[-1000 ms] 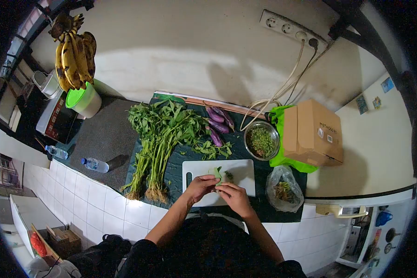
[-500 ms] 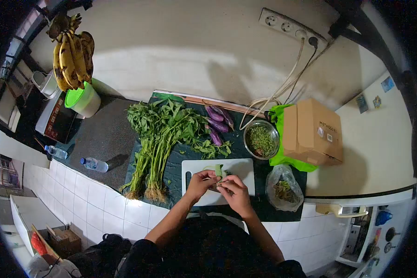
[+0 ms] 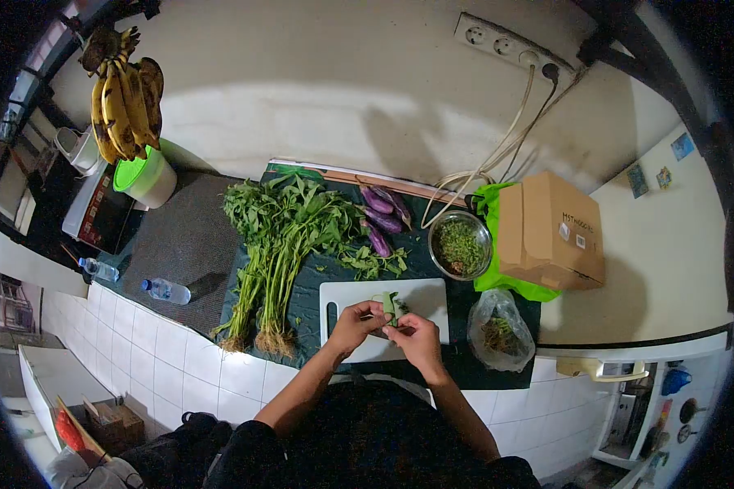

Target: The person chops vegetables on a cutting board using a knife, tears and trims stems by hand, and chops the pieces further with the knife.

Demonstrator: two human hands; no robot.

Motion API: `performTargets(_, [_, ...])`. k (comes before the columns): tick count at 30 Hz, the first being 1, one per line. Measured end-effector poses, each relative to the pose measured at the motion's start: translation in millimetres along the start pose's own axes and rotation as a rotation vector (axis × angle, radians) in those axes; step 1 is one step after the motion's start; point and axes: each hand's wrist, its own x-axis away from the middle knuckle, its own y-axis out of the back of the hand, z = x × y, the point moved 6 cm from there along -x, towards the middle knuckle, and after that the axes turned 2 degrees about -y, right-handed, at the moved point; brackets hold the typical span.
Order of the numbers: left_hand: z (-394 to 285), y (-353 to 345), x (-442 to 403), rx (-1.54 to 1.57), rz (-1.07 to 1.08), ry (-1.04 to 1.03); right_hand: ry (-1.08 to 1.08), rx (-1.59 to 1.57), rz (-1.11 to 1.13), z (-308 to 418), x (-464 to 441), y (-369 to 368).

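Note:
Over the white cutting board (image 3: 426,301), my left hand (image 3: 355,328) and my right hand (image 3: 418,338) are close together, fingers pinched on a green leaf (image 3: 389,303). Its pale side faces up, and a darker green bit shows beside it on the right. My fingers cover the lower part of the leaf. Beyond the board lie a small pile of leafy sprigs (image 3: 371,262) and several purple eggplants (image 3: 383,218). Left of the board is a big bunch of leafy greens (image 3: 289,236) with long stems and roots.
Right of the board stand a metal bowl (image 3: 461,246) of picked greens, a clear plastic bag (image 3: 500,334) holding stems, and a cardboard box (image 3: 550,232). Water bottles (image 3: 166,291) stand at the left; bananas (image 3: 126,102) hang above a green-lidded tub (image 3: 148,178).
The leaf has shifted slightly right and its angle has changed a little. My right fingers have moved up closer around it; my left hand stays almost in place.

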Motion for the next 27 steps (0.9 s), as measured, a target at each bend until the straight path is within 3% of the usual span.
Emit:
performTargets(7, [-8, -9, 3, -0.07, 0.105, 0.008, 0.017, -0.024, 0.007, -6, -2, 1])
performTargets(10, [-7, -12, 3, -0.097, 0.162, -0.018, -0.074, 0.012, -0.006, -13, -4, 6])
performTargets(13, [0, -7, 2, -0.022, 0.129, 0.105, -0.063, 0.037, 0.001, -13, -4, 10])
performTargets(21, [23, 7, -5, 0.102, 0.043, 0.1, 0.059, -0.063, 0.023, 8, 5, 10])
performTargets(27, [23, 8, -6, 0.094, 0.046, 0.075, 0.036, -0.032, 0.052, 9, 4, 10])
